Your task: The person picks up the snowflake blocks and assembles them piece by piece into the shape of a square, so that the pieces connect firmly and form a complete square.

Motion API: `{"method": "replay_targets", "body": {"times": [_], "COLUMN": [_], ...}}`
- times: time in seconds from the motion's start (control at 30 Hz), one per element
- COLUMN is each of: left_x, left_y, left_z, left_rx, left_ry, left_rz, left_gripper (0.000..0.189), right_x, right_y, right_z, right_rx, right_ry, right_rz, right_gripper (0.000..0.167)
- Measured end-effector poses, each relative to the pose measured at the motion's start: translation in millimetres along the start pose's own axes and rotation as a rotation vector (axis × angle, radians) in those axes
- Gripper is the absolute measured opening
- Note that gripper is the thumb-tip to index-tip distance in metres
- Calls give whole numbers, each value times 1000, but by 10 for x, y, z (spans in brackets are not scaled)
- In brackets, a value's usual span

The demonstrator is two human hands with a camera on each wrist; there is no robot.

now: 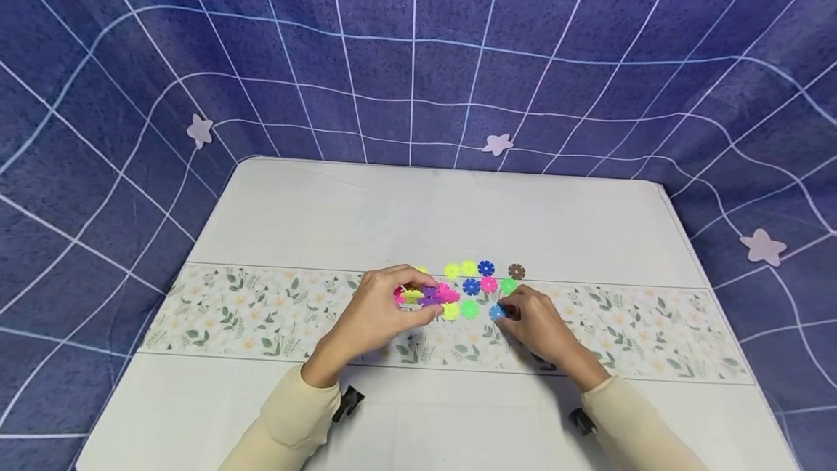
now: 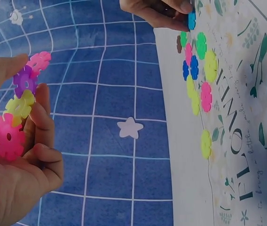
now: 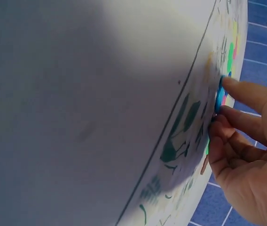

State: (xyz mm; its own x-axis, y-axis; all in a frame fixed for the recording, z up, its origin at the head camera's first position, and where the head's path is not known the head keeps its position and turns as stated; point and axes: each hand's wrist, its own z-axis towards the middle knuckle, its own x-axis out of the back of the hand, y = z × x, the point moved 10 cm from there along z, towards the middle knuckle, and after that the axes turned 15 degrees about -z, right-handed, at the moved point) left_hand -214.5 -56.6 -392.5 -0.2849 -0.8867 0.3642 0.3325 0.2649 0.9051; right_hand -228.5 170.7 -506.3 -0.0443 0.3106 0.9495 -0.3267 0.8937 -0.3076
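Note:
My left hand (image 1: 381, 309) holds a chain of joined plastic snowflake discs between thumb and fingers, raised over the table. In the left wrist view the chain runs from a pink disc (image 2: 8, 136) through a yellow disc (image 2: 20, 106) and a purple disc (image 2: 25, 82) to another pink disc (image 2: 40, 62). To the right, my right hand (image 1: 539, 324) pinches a light blue snowflake disc (image 1: 498, 312) by its edge, down at the table. The right wrist view shows the light blue disc (image 3: 219, 96) edge-on at the fingertips, partly covered by them.
Several loose snowflake discs lie between and beyond the hands, among them a green disc (image 1: 469, 309), a dark blue disc (image 1: 485, 268), a pink disc (image 1: 488, 284) and a brown disc (image 1: 516, 272). A floral strip (image 1: 261, 318) crosses the white table (image 1: 445, 216). Blue gridded cloth (image 1: 392, 57) surrounds it.

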Motion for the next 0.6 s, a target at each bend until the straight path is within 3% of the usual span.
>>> {"method": "replay_targets", "body": {"times": [0.33,0.47,0.6], "left_x": [-7,-7,-5], "left_y": [11,16,43], "left_z": [1,-2,-4], "left_rx": [-8,-11,-27], "left_ry": [2,-5,-9], "left_rz": [10,20,34], "left_gripper": [27,30,33], "right_x": [60,172,493], "right_y": [74,55,-104], "right_z": [-46,-70,-65], "right_rx": [-92,-112,-99], "right_ry": [0,28,112], "right_rz": [110,248,486], "right_gripper": [10,4,4]}}
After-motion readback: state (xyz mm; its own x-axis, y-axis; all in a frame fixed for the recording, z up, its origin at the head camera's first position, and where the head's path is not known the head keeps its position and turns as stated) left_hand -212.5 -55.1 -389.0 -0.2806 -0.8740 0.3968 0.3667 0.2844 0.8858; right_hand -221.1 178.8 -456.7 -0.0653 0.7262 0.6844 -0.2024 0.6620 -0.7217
